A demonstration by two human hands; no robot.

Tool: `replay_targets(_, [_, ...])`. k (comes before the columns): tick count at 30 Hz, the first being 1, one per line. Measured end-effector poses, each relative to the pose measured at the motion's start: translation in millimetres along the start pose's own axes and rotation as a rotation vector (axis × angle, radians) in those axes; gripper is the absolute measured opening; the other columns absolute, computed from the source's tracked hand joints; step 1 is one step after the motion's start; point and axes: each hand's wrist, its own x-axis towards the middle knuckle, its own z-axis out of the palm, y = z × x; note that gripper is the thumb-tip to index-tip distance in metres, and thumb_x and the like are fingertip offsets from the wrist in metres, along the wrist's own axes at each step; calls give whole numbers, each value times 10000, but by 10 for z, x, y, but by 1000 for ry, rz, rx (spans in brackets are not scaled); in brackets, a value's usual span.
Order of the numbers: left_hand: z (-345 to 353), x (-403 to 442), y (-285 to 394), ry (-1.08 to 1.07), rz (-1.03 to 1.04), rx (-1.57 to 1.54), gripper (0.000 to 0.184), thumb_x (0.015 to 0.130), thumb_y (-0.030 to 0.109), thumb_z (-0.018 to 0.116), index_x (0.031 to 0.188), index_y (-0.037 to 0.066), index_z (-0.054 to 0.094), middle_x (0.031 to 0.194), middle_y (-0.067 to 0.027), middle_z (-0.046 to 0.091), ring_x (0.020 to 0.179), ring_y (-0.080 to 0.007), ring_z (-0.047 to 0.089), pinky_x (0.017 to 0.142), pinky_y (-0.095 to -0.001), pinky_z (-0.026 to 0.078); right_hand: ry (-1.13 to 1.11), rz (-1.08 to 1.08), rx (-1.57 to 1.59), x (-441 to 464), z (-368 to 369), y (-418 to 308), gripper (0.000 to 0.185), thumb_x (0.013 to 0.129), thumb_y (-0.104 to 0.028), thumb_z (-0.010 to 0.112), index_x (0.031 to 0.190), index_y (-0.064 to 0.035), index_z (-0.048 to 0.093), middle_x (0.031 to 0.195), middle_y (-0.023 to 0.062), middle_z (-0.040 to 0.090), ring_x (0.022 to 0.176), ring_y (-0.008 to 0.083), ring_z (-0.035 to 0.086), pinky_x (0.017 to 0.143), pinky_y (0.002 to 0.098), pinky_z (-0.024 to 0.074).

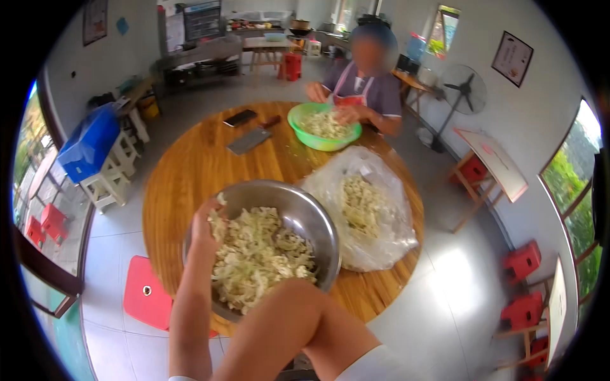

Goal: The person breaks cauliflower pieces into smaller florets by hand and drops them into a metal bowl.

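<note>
A wide steel bowl [327, 232] stands at the near side of the round table, filled with pale chopped vegetable [254, 254] that looks like cauliflower. At the bowl's left rim is my left hand [206, 222], its fingers curled inward around some of the pieces; the fingertips are partly hidden. My right arm [286, 317] is bent, its elbow over the near edge of the bowl and its forearm running down out of view, so the right hand does not show. To the bowl's right lies a clear plastic bag [387, 222] with more of the chopped vegetable.
Across the wooden table [184, 178], a person in an apron [349, 100] has both hands at a green basin [324, 145] of chopped vegetable. A cleaver [249, 141] and a phone [239, 118] lie toward the back left. A red stool [145, 286] stands at the near left.
</note>
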Motion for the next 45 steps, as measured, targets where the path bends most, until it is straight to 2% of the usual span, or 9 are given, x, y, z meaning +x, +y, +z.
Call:
replay_targets(4, [-232, 191, -29, -9, -73, 64, 284, 778, 293, 617, 952, 69, 604, 1249, -127, 408, 702, -157, 549, 615, -318, 459, 26, 250, 96, -244, -71, 72, 164, 801, -146, 655, 925, -41, 632, 742, 14, 627, 710, 76, 563, 620, 224, 447])
replay_targets(9, [-119, 146, -93, -52, 43, 0, 203, 788, 225, 599, 904, 58, 588, 848, -58, 566, 706, -162, 519, 598, -328, 462, 729, 882, -64, -1052, -820, -61, 185, 866, -139, 582, 1020, -48, 629, 812, 10, 600, 754, 75, 572, 679, 209, 466])
replay_targets(13, [161, -410, 225, -20, -37, 198, 157, 809, 182, 564, 900, 54, 563, 824, -74, 569, 643, -143, 524, 520, -300, 453, 1511, 683, -271, -1585, -1530, -99, 227, 868, -241, 580, 922, -26, 623, 723, -14, 501, 590, 43, 425, 514, 141, 363])
replay_targets(15, [24, -57, -10, -110, -35, 91, 157, 827, 178, 549, 909, 46, 561, 814, -77, 573, 629, -140, 522, 519, -293, 448, 1579, 635, -318, -1993, -1817, 29, 249, 858, -249, 610, 1000, -44, 598, 782, -27, 518, 640, 45, 453, 558, 172, 390])
replay_targets(34, [111, -82, -119, -244, -72, 211, 248, 883, 317, 491, 878, 77, 554, 730, -36, 573, 526, -112, 494, 445, -251, 413, 1306, 737, -595, -2251, -1845, 97, 116, 844, -94, 594, 925, -11, 602, 783, 1, 578, 709, 62, 524, 644, 210, 447])
replay_targets(37, [62, -30, -123, -228, -54, 201, 258, 901, 274, 471, 863, 41, 573, 767, -50, 574, 628, -125, 505, 536, -275, 437, 1412, 565, -987, -2172, -1769, 42, 127, 849, -86, 583, 950, -10, 591, 853, 14, 574, 752, 74, 530, 670, 218, 451])
replay_targets(41, [13, 28, -103, -142, 18, 126, 252, 903, 282, 461, 822, 62, 555, 768, -49, 568, 643, -126, 497, 538, -277, 429, 1336, -342, -1718, -1903, -1642, -274, 123, 843, -27, 562, 960, -16, 597, 937, 85, 571, 816, 167, 569, 685, 249, 470])
replay_targets(44, [-21, 10, -45, 30, 54, 29, 230, 896, 299, 484, 860, 78, 536, 808, -52, 569, 649, -146, 493, 555, -289, 435, 1013, 140, -2032, -1904, -1552, -334, 137, 840, -26, 556, 970, -10, 598, 931, 108, 574, 829, 193, 583, 677, 275, 474])
replay_targets(45, [-23, 22, -43, 72, 74, -5, 233, 892, 310, 495, 870, 82, 535, 822, -52, 572, 654, -150, 493, 560, -294, 438, 893, 706, -1571, -1990, -1606, -242, 135, 847, -74, 559, 953, -2, 602, 897, 119, 585, 833, 190, 594, 660, 288, 467])
